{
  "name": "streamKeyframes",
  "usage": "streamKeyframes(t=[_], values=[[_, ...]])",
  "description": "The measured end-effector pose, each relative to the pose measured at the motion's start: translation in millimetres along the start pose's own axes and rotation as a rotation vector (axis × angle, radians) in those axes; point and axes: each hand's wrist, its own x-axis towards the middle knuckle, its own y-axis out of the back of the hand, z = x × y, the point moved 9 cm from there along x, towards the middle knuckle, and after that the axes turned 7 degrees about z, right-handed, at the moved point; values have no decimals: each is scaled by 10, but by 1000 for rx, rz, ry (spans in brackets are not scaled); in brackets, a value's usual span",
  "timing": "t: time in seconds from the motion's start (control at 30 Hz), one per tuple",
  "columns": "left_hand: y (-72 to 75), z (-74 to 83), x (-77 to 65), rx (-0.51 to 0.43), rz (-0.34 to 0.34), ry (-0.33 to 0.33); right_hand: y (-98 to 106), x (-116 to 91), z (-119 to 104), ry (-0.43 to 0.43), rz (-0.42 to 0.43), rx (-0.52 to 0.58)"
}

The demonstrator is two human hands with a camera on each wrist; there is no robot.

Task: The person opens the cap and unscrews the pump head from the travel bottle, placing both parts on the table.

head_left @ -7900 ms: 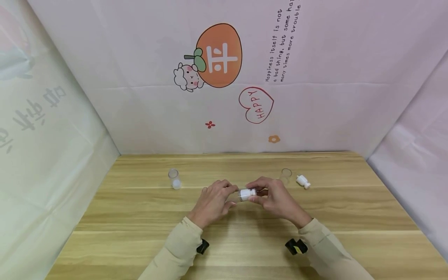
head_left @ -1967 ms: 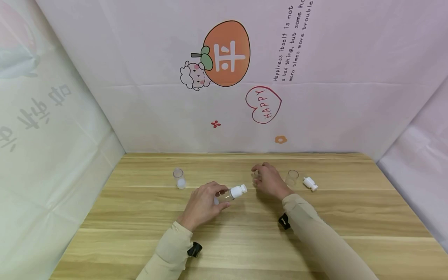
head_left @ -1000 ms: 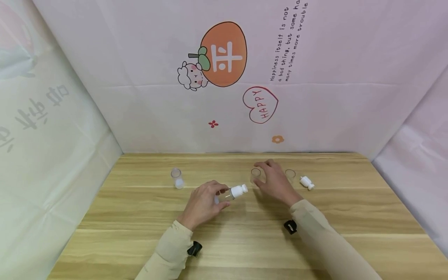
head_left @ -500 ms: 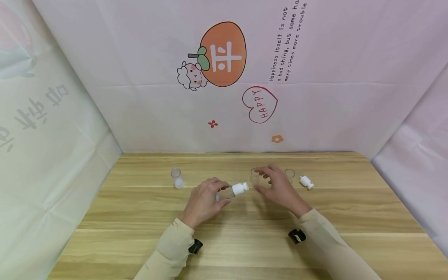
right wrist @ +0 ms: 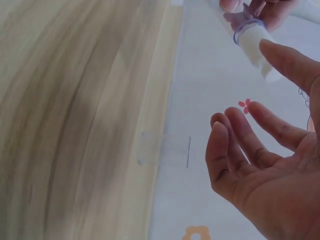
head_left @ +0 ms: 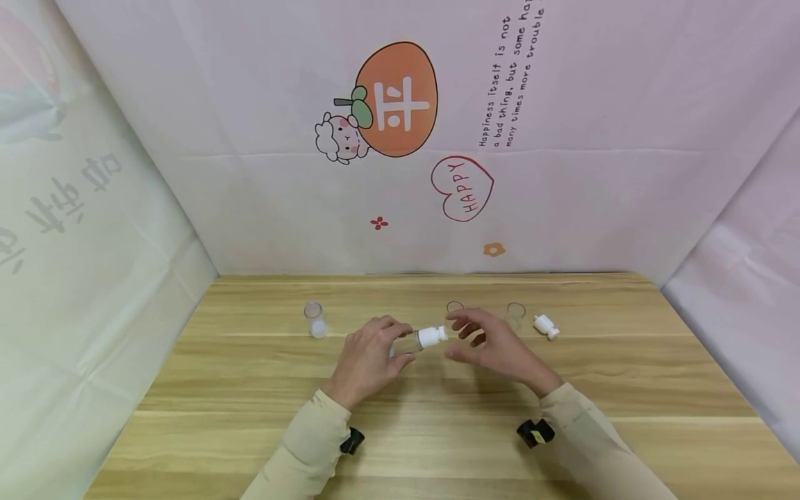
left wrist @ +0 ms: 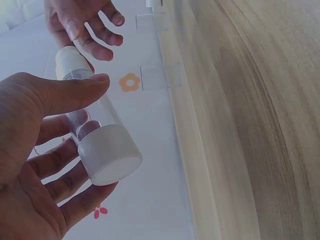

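Observation:
My left hand (head_left: 369,357) grips a small clear pump bottle (left wrist: 107,110) tilted above the table, thumb on one side and fingers round the other. Its white base (left wrist: 111,156) shows in the left wrist view, and its white pump head (head_left: 431,337) points toward my right hand (head_left: 490,347). That hand is empty, fingers apart and loosely bent, just beside the pump head. Behind it a clear cap (right wrist: 165,150) stands on the table, partly covered by the hand in the head view.
A second clear cap (head_left: 516,316) stands farther right, with a loose white pump head (head_left: 546,326) lying beside it. At the left stands another clear bottle (head_left: 315,319) with a white bottom and no pump head. A printed cloth wall (head_left: 281,208) rises behind the wooden table (head_left: 250,389).
Both hands were at the bottle earlier, a clear cap over its pump. The right hand then set that cap on the table, let go and came back toward the pump head.

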Motion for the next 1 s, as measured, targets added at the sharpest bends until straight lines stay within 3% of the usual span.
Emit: streamKeyframes(t=[0.57,1.0], values=[[-7,157,7,87,40,-97,-154,-12,24,-121,-48,59],[-11,215,4,120,62,-154,-208,5,-7,-97,-51,39]])
